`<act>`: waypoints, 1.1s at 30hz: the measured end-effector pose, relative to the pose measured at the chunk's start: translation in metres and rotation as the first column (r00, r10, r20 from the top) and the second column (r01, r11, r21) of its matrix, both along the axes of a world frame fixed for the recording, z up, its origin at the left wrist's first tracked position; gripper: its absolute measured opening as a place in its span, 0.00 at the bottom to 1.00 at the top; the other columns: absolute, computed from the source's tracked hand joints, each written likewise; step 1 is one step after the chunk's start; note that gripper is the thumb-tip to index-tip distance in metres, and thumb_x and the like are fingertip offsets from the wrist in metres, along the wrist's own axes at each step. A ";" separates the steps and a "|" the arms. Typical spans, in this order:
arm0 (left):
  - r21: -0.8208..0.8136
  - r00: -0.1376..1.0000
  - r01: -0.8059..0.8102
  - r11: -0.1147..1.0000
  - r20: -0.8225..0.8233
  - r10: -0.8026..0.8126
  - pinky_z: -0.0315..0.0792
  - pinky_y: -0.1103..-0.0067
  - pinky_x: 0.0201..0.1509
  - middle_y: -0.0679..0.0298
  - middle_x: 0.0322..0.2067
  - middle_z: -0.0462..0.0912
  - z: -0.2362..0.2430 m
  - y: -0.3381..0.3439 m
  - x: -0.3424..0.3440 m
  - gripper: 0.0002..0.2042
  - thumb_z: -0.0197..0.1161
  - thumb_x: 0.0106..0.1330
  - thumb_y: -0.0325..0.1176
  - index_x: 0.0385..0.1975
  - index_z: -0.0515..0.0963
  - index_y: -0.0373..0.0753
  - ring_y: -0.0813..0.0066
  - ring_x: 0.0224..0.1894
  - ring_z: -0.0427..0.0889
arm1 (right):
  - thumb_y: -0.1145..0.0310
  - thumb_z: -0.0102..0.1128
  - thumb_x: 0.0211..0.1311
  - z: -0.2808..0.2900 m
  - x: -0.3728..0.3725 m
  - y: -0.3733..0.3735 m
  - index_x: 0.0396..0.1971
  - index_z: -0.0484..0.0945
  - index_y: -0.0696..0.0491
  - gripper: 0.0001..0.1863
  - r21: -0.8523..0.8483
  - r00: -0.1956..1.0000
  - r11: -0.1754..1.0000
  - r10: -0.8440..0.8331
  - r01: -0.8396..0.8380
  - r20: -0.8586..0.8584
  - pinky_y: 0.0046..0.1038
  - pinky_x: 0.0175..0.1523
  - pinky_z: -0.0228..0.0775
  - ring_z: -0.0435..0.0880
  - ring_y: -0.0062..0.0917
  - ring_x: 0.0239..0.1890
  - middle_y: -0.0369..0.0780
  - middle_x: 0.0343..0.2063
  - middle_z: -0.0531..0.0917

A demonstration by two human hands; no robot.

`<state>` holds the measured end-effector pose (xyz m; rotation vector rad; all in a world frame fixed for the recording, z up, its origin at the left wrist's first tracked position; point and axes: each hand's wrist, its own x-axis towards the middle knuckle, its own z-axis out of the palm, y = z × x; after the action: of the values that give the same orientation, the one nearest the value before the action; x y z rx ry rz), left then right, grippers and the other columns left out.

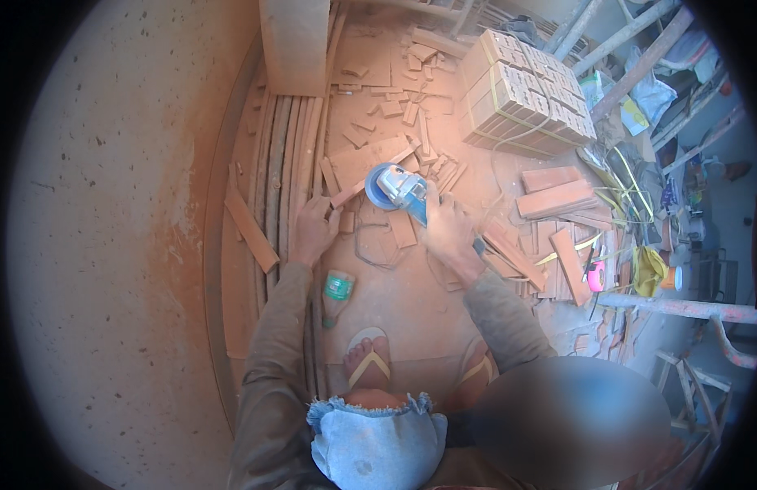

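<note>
My right hand (450, 231) is closed round the body of an angle grinder (401, 189), blue with a silver head. Its round blue disc sits at the end of a narrow reddish-brown tile strip (348, 194); whether the two touch I cannot tell. The near end of that strip is gripped in my left hand (315, 229), fingers closed. Under the grinder lie broken tile pieces (403, 229) on the dusty floor. A bent dark wire or cord (377, 263) lies just in front of them.
A strapped stack of tiles (525, 98) stands at the far right, with loose tile strips (558, 196) nearer. Long poles (288, 155) run along the left wall. A plastic bottle (337, 296) lies by my sandalled feet. A pink tape measure (596, 276) rests at right, near metal scaffolding (680, 309).
</note>
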<state>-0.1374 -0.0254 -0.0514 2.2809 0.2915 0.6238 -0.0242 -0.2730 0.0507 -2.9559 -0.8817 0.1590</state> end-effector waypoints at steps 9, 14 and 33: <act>0.031 1.000 -0.006 0.999 0.026 0.006 0.73 0.59 0.42 0.52 0.30 0.80 0.009 -0.001 -0.002 0.06 0.68 0.63 0.28 0.31 0.78 0.35 0.47 0.37 0.80 | 0.68 0.66 0.59 -0.003 0.010 0.002 0.72 0.62 0.53 0.40 -0.051 1.000 0.998 -0.029 0.029 0.003 0.49 0.49 0.79 0.83 0.48 0.49 0.53 0.49 0.78; -0.038 1.000 0.004 0.999 -0.009 -0.004 0.73 0.59 0.43 0.53 0.31 0.81 0.004 -0.001 -0.002 0.07 0.69 0.63 0.29 0.33 0.78 0.35 0.48 0.37 0.80 | 0.67 0.72 0.51 0.004 0.021 -0.009 0.70 0.62 0.53 0.45 -0.019 0.996 0.996 -0.084 0.084 0.002 0.50 0.50 0.78 0.84 0.50 0.49 0.52 0.48 0.79; 0.037 1.000 -0.001 0.999 -0.002 0.001 0.72 0.59 0.44 0.51 0.32 0.81 0.003 0.000 -0.004 0.08 0.68 0.64 0.31 0.33 0.78 0.35 0.47 0.39 0.80 | 0.67 0.74 0.50 -0.010 0.009 -0.001 0.72 0.61 0.52 0.47 -0.030 0.999 0.999 -0.023 0.024 0.021 0.50 0.49 0.78 0.84 0.48 0.48 0.50 0.48 0.80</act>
<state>-0.1412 -0.0249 -0.0489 2.3169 0.2849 0.6322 -0.0156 -0.2744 0.0402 -3.0003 -0.8538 0.1421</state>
